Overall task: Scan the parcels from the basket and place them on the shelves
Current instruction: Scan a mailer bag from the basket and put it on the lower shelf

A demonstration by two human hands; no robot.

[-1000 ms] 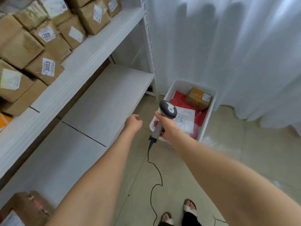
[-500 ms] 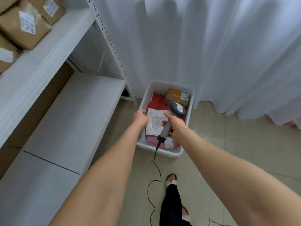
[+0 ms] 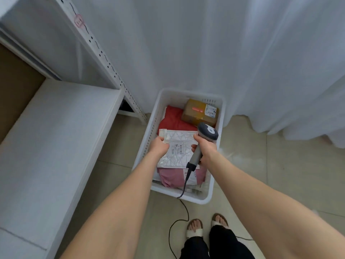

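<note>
While in one basket [image 3: 147, 146], four parcels [image 3: 179, 139]

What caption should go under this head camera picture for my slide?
Left hand grips a silver mailer in the white basket while the right hand holds a scanner.

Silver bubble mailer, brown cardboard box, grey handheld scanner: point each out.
silver bubble mailer [image 3: 180, 137], head view, crinkled face.
brown cardboard box [image 3: 197, 111], head view, top face.
grey handheld scanner [image 3: 208, 130], head view, rounded head.
</note>
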